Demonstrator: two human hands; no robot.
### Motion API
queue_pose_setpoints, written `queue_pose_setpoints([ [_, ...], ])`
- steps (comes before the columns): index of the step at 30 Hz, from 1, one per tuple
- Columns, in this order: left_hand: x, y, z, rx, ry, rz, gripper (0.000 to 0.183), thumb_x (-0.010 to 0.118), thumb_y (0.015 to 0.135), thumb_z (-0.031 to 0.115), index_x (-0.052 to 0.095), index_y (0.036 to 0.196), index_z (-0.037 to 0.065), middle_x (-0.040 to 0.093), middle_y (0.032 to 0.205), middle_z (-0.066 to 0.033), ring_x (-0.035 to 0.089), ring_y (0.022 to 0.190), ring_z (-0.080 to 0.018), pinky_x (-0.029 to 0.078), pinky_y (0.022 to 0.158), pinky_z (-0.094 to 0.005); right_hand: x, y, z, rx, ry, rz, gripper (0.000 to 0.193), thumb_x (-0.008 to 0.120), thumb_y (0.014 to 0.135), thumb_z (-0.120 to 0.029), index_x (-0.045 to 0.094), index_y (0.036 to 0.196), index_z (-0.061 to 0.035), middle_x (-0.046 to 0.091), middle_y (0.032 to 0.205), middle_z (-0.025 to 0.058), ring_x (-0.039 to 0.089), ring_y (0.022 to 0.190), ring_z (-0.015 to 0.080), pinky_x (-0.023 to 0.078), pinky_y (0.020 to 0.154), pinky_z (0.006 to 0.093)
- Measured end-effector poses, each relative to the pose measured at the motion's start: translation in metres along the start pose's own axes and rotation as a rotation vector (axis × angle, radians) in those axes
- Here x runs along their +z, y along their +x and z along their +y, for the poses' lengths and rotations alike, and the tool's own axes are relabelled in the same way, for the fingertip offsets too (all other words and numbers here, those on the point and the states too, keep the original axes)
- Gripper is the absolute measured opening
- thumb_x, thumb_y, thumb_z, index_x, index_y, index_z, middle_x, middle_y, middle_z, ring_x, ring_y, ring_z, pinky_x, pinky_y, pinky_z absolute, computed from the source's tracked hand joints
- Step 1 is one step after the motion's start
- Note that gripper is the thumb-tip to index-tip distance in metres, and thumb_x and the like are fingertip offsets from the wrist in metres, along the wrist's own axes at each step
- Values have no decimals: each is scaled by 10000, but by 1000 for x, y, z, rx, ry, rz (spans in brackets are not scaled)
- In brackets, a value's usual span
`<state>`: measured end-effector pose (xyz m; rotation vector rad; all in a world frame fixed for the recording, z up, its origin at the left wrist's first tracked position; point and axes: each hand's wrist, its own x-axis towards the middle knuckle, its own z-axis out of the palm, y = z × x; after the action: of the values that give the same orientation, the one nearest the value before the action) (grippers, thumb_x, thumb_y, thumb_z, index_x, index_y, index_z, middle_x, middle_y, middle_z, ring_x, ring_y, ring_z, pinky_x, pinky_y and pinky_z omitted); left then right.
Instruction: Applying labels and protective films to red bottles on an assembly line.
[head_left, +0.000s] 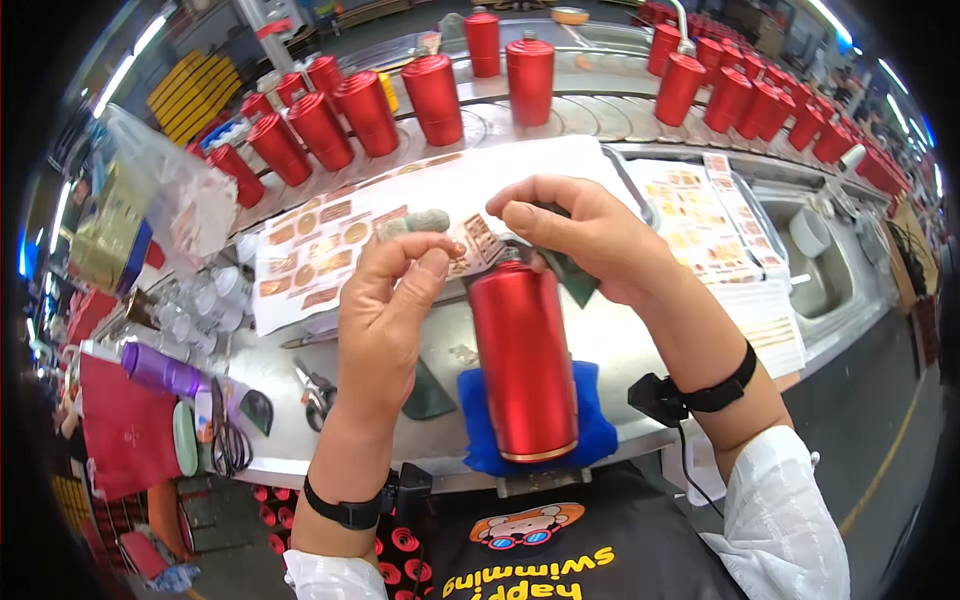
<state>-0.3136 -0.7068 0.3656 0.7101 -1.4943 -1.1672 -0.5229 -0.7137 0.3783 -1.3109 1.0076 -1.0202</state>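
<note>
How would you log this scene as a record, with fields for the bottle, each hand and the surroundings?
Bottle: metallic red, base toward the person, neck pointing away
Support: blue cloth on a metal worktop
Left hand: fingertips at a small printed strip, grip unclear
Right hand: fingers bent near the bottle's neck, contact unclear
Left side: scissors, purple tumbler
Background: more red bottles

Factory workshop: conveyor point(600, 117) lined with red bottles point(529, 85); steel workbench point(625, 350).

Brightly lit by white tube lights point(150, 36), upper left and right; glare-streaked on glossy red metallic bottle point(525, 360), centre; bent toward blackened corners.
</note>
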Motion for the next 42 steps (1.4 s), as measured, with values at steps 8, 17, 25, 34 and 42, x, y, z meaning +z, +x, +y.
queue_pose_setpoints([
  [8,13,3,-14,88,-303,-48,150,555,939,84,622,1040,-5,637,1013,-43,563,953,-100,418,892,-251,-21,-2,6,96,-222,-28,475,509,972,-411,573,1239,-23,594,1035,8,508,831,62,436,669,210],
  [17,19,10,-21,78,-200,-30,164,546,949,90,619,1058,-7,625,1001,-24,550,919,-78,422,842,-225,-23,1,6,-75,85,-110,243,608,935,-224,630,1057,-15,621,1020,26,540,783,61,462,649,214],
  [25,26,5,-26,-64,-142,-2,252,544,939,92,577,1159,-27,598,1097,-61,521,968,-91,402,867,-241,-45,8,0,-204,-140,5,162,635,911,-180,640,966,-27,614,1028,31,532,829,66,448,705,230],
  [34,13,-30,27,-269,-484,-518,248,545,850,85,580,1079,-4,528,1230,-152,513,1081,-211,341,998,-341,-144,107,49,-28,-1375,219,263,680,812,-229,681,995,-40,617,1056,158,600,998,317,487,830,407],
  [42,37,-44,42,-4,-884,-798,225,553,814,-42,688,957,68,473,1342,-232,462,1210,-338,378,919,-420,-168,130,86,2,-1601,229,214,646,805,-167,686,978,-48,575,1139,151,557,1068,332,479,878,437],
])
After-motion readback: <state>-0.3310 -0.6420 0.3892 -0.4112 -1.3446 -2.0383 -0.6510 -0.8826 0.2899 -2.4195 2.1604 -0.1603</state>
